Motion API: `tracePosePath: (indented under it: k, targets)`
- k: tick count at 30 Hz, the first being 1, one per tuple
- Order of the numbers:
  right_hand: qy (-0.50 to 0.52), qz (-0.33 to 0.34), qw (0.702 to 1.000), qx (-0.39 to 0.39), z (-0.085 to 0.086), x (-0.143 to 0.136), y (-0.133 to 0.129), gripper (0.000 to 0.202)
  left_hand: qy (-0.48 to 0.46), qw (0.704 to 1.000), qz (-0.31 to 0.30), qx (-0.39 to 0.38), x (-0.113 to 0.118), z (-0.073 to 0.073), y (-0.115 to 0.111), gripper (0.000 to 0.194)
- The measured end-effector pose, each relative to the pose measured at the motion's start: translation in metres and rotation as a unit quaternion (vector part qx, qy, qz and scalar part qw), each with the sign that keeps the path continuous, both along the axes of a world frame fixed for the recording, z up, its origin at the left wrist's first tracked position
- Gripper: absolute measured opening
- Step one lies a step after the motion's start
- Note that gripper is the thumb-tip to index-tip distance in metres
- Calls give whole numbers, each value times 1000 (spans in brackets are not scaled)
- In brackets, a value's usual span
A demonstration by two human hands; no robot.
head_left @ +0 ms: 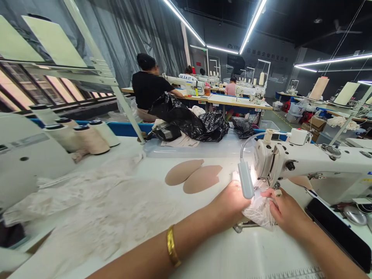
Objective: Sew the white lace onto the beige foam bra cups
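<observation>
White lace fabric (260,213) lies under the needle area of a white sewing machine (316,159). At the fabric's left edge is my left hand (231,201), closed on it, its fingertips partly hidden by the grey lamp head (246,180) and washed out by bright light. My right hand (287,211) grips the right side of the same fabric, index finger near the presser foot and thumb lower down. Two beige oval pads (202,179) with notched ends lie on the table left of the machine, one partly overlapping the other.
A loose heap of white lace (110,213) spreads over the left of the table. Thread cones (91,137) stand behind it. A black phone (338,232) lies right of my right hand, and a ruler (296,273) at the front edge. Black plastic bags (188,120) and a seated person (152,85) are beyond.
</observation>
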State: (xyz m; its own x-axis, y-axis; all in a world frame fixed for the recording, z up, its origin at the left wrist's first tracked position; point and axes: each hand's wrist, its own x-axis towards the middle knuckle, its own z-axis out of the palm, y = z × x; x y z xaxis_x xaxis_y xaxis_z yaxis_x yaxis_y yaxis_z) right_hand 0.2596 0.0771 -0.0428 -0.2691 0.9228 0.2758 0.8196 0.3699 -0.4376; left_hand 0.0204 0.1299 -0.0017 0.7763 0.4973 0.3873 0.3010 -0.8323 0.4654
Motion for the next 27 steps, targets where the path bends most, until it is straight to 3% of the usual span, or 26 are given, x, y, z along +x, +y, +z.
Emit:
tracePosePath:
  k: [2, 4, 7, 11, 14, 16, 19, 22, 27]
  targets:
    - [-3, 21, 999, 49, -2, 0, -1, 32, 61, 996, -11, 59, -8, 0, 2, 8]
    - [-7, 39, 994, 102, -2, -1, -4, 35, 127, 988, 23, 90, -13, -1, 1, 3]
    - [-18, 93, 984, 151, 3, -9, -9, 47, 152, 984, 56, 71, -12, 3, -6, 19]
    - [-42, 178, 971, 151, 12, -18, -15, 63, 105, 993, -47, -15, -10, 19, -15, 43]
    - [-75, 168, 976, 116, 11, -18, -12, 54, 148, 986, -62, -39, -15, 23, -19, 30]
    - [-102, 129, 982, 95, 6, -15, -9, 43, 194, 981, -4, 7, -18, 19, -18, 13]
    - [-112, 88, 985, 98, -2, -10, -4, 39, 222, 969, 49, 95, -17, 6, -14, 20]
    - [-104, 69, 987, 100, -7, -8, -1, 43, 196, 969, 42, 147, -14, -9, -5, 20]
    - [-121, 49, 988, 81, -9, -8, 1, 43, 147, 975, 28, 165, -11, -26, 7, 17]
